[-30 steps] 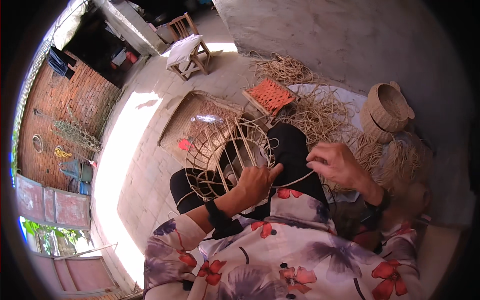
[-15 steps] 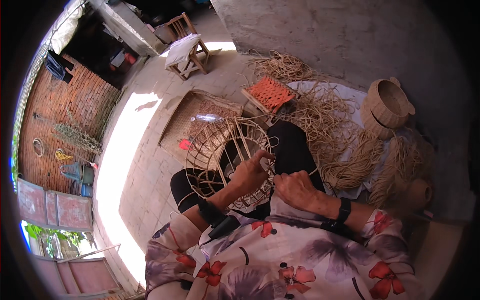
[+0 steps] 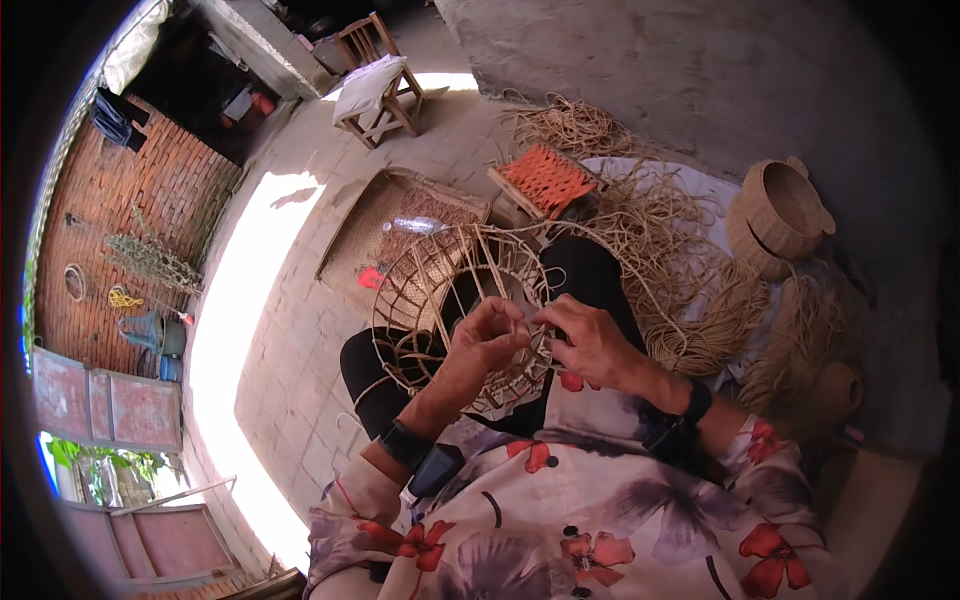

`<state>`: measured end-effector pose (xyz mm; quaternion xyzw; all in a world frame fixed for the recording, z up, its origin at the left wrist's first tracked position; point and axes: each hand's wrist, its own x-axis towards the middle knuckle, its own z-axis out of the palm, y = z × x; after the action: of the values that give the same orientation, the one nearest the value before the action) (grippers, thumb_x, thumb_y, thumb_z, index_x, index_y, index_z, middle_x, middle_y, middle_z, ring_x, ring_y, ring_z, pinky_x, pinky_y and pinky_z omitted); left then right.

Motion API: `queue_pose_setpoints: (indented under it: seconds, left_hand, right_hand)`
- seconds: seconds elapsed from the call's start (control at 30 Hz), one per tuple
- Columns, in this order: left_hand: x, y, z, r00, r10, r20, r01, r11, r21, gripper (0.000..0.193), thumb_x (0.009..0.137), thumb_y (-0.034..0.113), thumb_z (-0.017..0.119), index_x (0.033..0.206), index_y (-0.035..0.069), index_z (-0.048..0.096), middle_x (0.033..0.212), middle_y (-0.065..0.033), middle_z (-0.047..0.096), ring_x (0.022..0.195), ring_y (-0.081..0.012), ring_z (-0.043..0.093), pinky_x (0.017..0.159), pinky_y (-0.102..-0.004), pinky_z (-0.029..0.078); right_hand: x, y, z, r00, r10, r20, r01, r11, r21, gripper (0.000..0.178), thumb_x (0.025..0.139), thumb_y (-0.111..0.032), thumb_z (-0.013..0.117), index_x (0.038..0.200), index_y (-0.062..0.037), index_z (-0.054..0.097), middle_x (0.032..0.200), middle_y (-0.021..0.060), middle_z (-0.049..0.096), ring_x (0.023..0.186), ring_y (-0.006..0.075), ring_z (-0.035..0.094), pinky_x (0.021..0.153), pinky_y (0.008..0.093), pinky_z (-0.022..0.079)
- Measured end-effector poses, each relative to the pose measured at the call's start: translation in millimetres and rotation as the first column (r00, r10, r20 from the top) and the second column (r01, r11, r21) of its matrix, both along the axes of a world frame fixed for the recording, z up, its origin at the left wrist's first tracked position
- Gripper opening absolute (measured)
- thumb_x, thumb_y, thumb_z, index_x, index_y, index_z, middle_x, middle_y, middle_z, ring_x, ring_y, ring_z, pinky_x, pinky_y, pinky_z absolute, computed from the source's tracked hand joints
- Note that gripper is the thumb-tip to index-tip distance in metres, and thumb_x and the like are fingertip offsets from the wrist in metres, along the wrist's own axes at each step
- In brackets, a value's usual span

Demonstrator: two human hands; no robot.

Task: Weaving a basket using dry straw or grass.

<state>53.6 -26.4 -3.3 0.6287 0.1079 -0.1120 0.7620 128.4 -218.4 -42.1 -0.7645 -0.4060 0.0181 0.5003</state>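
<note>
An open-work basket frame (image 3: 407, 285) of thin tan rods and cord rests in my lap between my black-trousered knees. At its near right side, my left hand (image 3: 485, 347) has its thumb and fingers pinched together on a thin strand of cord. Close beside it, my right hand (image 3: 592, 343) is closed with its fingertips on the cord at the same spot. The fingertips of both hands nearly meet. Just where the strand passes through the weave is too small to tell.
Loose tan cord (image 3: 655, 235) lies heaped on a white sheet to the right, near a finished woven basket (image 3: 778, 215). Beyond my knees are an orange-webbed stool (image 3: 548, 182) and a woven tray (image 3: 350, 245) holding a plastic bottle (image 3: 420, 226). A wooden chair (image 3: 375, 90) stands farther off.
My right hand has moved left and up to the basket's side. My left hand's outstretched index finger has drawn in, and the fingertips of both hands have come together.
</note>
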Motion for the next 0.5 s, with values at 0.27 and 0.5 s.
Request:
queue_pose_setpoints:
  seconds: [0.27,0.5]
  left_hand:
    - [-39,16,55,0.990,-0.120,0.077,0.101,0.972,0.213,0.023,0.107,0.018,0.045,0.121,0.007,0.059,0.070,0.0039,0.055,0.059,-0.0014,0.041,0.053,-0.0176,0.030]
    - [-59,26,35,0.991,0.032,0.133,-0.062,0.971,0.229,0.023,0.107,0.019,0.044,0.118,0.006,0.059,0.066,0.0070,0.041,0.058,-0.0015,0.036,0.054,-0.0189,0.029]
  right_hand:
    - [9,24,3,1.000,0.008,-0.017,-0.010,0.996,-0.092,0.023,0.079,-0.002,0.063,0.103,-0.0029,0.062,0.098,0.0138,0.059,0.087,0.0345,0.064,0.072,0.0424,0.053]
    - [20,31,-2,0.984,0.175,0.032,-0.173,0.984,-0.048,0.024,0.081,-0.003,0.059,0.104,-0.0033,0.063,0.099,0.0153,0.058,0.087,0.0353,0.063,0.075,0.0420,0.052]
